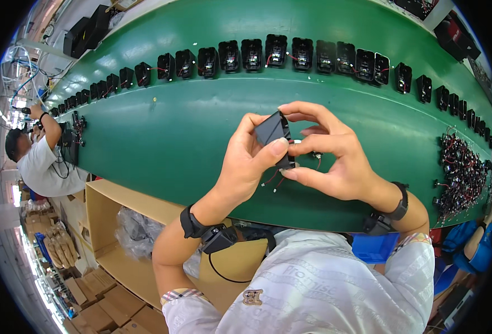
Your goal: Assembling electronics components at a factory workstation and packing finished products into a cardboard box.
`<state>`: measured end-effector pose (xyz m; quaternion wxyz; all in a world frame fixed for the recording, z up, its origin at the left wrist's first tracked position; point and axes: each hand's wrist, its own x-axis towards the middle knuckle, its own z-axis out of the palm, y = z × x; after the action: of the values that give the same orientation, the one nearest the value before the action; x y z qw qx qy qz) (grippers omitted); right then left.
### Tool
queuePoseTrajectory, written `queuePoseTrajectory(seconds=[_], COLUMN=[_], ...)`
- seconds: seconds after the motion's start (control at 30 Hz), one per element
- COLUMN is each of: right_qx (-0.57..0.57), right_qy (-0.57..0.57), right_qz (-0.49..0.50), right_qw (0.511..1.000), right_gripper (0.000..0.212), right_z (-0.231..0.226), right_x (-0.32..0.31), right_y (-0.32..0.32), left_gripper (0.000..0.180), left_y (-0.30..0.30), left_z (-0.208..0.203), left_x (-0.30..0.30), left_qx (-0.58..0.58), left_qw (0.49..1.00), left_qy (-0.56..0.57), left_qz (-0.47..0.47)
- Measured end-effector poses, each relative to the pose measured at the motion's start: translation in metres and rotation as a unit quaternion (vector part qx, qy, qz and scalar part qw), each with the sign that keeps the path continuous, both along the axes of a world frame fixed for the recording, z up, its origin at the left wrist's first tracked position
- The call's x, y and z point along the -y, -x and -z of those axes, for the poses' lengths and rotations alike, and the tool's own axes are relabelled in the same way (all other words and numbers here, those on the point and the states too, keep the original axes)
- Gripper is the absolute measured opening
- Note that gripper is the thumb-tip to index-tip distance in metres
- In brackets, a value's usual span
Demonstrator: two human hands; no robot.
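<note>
Between both hands, above the near part of the green table, is a black plastic housing [269, 129] with a smooth dark face. My left hand [250, 153] grips it from the left, thumb across its lower part. On the right edge, my right hand [332, 150] has its fingers curled, with index finger and thumb close to the housing's opening. A small part with thin red and black wires [317, 156] shows by the right fingers. More thin wires with white plugs [274, 182] hang below the housing. The housing's inside is mostly hidden by my fingers.
A long row of black housings [251, 54] curves across the green table [190, 122]. At right lies a heap of small wired parts [462, 175]. A cardboard box [104, 222] with clear plastic stands at lower left, a blue bin [375, 246] near my right. Another person [45, 161] works at far left.
</note>
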<state>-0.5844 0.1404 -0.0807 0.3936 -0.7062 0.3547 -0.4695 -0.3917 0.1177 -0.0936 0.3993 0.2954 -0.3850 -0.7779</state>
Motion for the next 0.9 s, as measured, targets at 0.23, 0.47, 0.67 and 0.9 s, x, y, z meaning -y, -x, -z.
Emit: queuePoseTrajectory(seconds=[0.23,0.47,0.67,0.9], right_qx=[0.163,0.341,0.374,-0.212], right_qy=[-0.161,-0.349,-0.39,0.108], right_qz=[-0.096,-0.178,-0.193,0.084], right_qw=[0.969,0.855,0.819,0.968], right_gripper=[0.022,0.009,0.006,0.026], right_z=[0.016,0.012,0.015,-0.012], right_x=[0.006,0.006,-0.001,0.005], right_y=[0.004,0.016,0.024,0.095], left_gripper=[0.04,0.046,0.039,0.009], left_y=[0.005,-0.002,-0.004,-0.046], left_z=[0.002,0.001,-0.007,-0.042], left_x=[-0.002,-0.003,-0.003,0.005], left_qx=[0.127,0.287,0.358,0.47], left_qw=[0.974,0.876,0.812,0.759], left_qy=[0.184,0.381,0.455,0.442], left_qz=[-0.047,-0.078,-0.072,-0.091])
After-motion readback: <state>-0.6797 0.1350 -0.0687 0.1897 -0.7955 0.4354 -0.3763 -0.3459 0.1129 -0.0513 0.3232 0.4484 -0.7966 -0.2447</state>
